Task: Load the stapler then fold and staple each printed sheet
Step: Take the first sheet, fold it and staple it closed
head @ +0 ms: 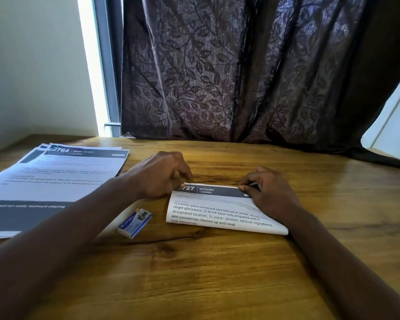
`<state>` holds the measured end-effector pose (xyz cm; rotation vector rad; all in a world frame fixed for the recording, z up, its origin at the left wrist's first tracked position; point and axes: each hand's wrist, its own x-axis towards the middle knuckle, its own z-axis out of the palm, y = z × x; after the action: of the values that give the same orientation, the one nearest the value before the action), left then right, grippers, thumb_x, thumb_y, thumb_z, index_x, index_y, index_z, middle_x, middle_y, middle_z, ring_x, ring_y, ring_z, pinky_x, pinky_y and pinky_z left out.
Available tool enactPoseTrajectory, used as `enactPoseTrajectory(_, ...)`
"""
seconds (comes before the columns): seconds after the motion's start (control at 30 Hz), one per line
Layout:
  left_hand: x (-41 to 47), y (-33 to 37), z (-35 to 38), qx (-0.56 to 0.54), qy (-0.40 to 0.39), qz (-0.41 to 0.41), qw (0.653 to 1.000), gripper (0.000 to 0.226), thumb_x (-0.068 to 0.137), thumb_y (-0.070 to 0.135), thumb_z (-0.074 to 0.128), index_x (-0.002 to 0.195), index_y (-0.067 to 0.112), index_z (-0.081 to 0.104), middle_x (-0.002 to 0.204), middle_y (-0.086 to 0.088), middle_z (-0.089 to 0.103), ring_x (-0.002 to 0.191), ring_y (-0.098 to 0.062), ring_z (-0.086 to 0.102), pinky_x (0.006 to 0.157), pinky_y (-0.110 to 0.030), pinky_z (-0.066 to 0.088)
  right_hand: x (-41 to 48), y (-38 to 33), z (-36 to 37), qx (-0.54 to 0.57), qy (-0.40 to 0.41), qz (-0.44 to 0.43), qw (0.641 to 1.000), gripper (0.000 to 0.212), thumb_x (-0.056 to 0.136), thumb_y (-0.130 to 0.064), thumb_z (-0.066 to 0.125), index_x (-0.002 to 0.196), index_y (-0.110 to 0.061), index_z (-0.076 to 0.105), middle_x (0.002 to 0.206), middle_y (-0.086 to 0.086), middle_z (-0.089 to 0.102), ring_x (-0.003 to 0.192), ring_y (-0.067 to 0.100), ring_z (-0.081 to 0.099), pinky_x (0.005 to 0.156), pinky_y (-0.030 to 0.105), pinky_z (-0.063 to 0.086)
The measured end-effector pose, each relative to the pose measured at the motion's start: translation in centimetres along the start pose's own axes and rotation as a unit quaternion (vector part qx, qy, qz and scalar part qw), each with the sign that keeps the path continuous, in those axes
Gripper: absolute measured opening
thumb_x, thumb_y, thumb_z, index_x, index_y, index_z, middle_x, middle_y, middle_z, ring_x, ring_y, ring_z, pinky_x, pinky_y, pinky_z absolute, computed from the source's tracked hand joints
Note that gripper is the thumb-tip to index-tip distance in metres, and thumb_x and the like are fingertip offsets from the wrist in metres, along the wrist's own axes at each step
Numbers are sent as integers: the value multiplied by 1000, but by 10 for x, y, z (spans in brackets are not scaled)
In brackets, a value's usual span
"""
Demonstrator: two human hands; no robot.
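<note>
**Both hands on a folded kitchen sheet, staple box beside it**

A folded printed sheet (pixel 219 210) lies on the wooden table (pixel 194 273), its fold toward the person and its loose edges on the far side; the dark header band reads "KITCHEN". The left hand (pixel 158 175) sits at the sheet's far left corner with fingertips drawn together on that corner — pinching or pressing it, which of the two I cannot tell. The right hand (pixel 267 189) rests on the right side of the sheet, thumb and forefinger closed on the far right corner, the palm covering part of the text.

Just left of the sheet, apart from it, lies a small blue-and-white staple box (pixel 135 223), its far end pushed open — something dark shows in the opening, too blurred to say whether staples are inside. Further left a stack of flat printed sheets (pixel 56 179) lies fanned on the table, the top one headed "2764". A dark leaf-patterned curtain (pixel 252 70) hangs behind the table.
</note>
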<state>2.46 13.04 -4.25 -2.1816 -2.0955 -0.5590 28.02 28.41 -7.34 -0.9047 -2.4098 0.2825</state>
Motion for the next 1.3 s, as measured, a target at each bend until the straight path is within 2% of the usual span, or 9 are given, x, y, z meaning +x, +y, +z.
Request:
enactPoseTrajectory(0.07,3,7,-2,1,-46,19,999,29,87,11,72,104,33,79,101,19,67,86,3,59,78,-22,50,1,-2,0,-30,2,-20,999,9,90,-30,72,96,-27,78,94,-9,60,92,13,57,80,33,46)
enactPoseTrajectory(0.17,13,24,-19,2,-111,-22,994,8,87,26,76,91,28,83,87,15,77,81,0,69,78,-28,57,1,-3,-1,-41,-2,-31,999,10,91,-29,71,98,-27,78,94,-5,60,93,15,56,79,32,45)
enactPoseTrajectory(0.27,28,53,-31,86,-143,-70,984,39,87,53,71,69,19,72,64,7,65,68,-16,61,67,-31,50,1,-3,0,-55,-1,-35,998,11,91,-30,70,99,-27,77,94,-5,59,95,17,56,80,32,46)
enactPoseTrajectory(0.47,15,112,7,163,-80,-142,973,38,95,50,63,113,17,66,112,-8,65,95,-24,57,75,-35,48,-3,-7,-2,-51,8,-22,998,11,93,-32,69,98,-27,77,95,-7,57,96,14,54,78,31,44)
enactPoseTrajectory(0.73,-20,112,21,151,-11,-147,978,41,97,56,53,114,23,69,106,-2,71,95,-23,64,80,-39,55,-7,-4,-10,-12,-17,-4,1000,10,93,-30,70,95,-25,78,91,-13,54,90,11,54,74,29,42)
enactPoseTrajectory(0.97,-36,107,31,102,31,-132,985,45,99,57,47,126,26,66,121,1,71,111,-23,65,86,-39,51,-13,-15,-20,-18,-30,34,999,5,90,-31,72,90,-29,77,94,-13,60,96,16,62,85,38,52)
enactPoseTrajectory(1.1,-37,105,31,104,20,-133,985,45,99,58,45,122,26,67,114,0,73,105,-23,66,83,-39,52,-22,-44,-41,-152,-19,37,988,15,93,-33,67,108,-34,72,118,-10,62,118,17,55,105,44,40)
enactPoseTrajectory(1.2,-35,106,31,120,20,-136,983,46,99,58,44,119,25,68,111,-2,73,102,-24,66,83,-40,52,-46,-82,-50,-93,-5,1,996,25,97,-30,62,121,-29,67,132,-10,61,122,14,54,110,43,38)
enactPoseTrajectory(1.3,-36,109,29,124,20,-129,984,40,96,55,51,113,23,69,110,-2,72,101,-25,67,82,-39,53,-75,-109,-37,-25,-86,-24,996,28,98,-36,57,124,-31,67,128,-13,66,118,12,60,103,38,46)
